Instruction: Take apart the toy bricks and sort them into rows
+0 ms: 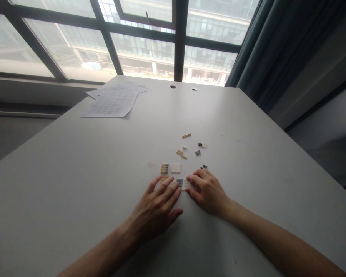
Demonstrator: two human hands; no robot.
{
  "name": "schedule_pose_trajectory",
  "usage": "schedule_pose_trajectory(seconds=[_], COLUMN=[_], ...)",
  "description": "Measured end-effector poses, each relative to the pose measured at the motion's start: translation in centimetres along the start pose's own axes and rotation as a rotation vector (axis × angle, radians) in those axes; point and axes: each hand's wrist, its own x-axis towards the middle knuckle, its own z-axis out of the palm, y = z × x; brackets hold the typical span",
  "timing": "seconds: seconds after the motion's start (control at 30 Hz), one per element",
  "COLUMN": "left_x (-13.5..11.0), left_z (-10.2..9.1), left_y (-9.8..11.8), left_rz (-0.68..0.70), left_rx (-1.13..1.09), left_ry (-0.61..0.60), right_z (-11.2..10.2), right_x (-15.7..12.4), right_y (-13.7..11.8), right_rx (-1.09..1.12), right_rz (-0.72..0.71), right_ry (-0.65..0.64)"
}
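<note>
Two bare hands, the left hand (159, 206) and the right hand (210, 191), lean over a white tabletop (83, 184) in the head view, 12 o'clock toward the window (145, 52). Uneven pressure from the two sides could skew the gray piece (179, 182) against the white studded piece (186, 184), which sits just beside it at 3 o'clock. The left fingertips, partly over a tan piece (164, 179), might drag it along; the right knuckles, near small black pieces (205, 166) at 12 o'clock, might scatter them.

The right grip appears closed on the white studded piece, thumb at its 6 o'clock edge; the piece lies at the hand's 9 o'clock. The left grip is apart, fingers spread, thumb out at 3 o'clock, with the gray piece between 1 and 2; whether the fingertips touch it cannot be told. A flat white tile (175, 168) lies near, at the gray piece's 12 o'clock.
</note>
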Motion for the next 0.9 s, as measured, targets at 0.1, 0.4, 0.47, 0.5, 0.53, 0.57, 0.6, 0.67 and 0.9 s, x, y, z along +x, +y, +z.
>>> schedule_pose_trajectory(seconds=[0.1,0.4,0.47,0.5,0.53,0.57,0.6,0.67,0.9], left_x=[0.02,0.18,0.16,0.14,0.11,0.09,0.07,0.07,0.28], left_z=[0.0,-0.23,-0.23,-0.21,-0.19,-0.17,-0.17,-0.25,-0.97], left_y=[-0.04,-0.1,-0.12,-0.14,-0.16,-0.17,-0.18,-0.17,-0.69], left_rz=[-0.016,-0.052,-0.054,-0.053,-0.052,-0.052,-0.051,-0.048,-0.021], left_rx=[0.001,-0.025,-0.028,-0.03,-0.031,-0.031,-0.03,-0.021,0.058], left_ry=[0.01,0.024,0.033,0.035,0.037,0.037,0.037,0.04,0.146], right_z=[0.19,0.58,0.58,0.57,0.57,0.57,0.58,0.63,0.73], right_x=[0.1,0.33,0.38,0.4,0.41,0.42,0.41,0.39,0.05], right_y=[-0.33,-0.76,-0.79,-0.8,-0.82,-0.83,-0.83,-0.81,-0.21], right_rx=[-0.032,-0.097,-0.1,-0.099,-0.098,-0.096,-0.095,-0.092,0.005], right_rz=[-0.013,-0.036,-0.035,-0.035,-0.034,-0.035,-0.035,-0.038,-0.007], right_ry=[0.008,0.05,0.052,0.051,0.05,0.048,0.046,0.043,0.093])
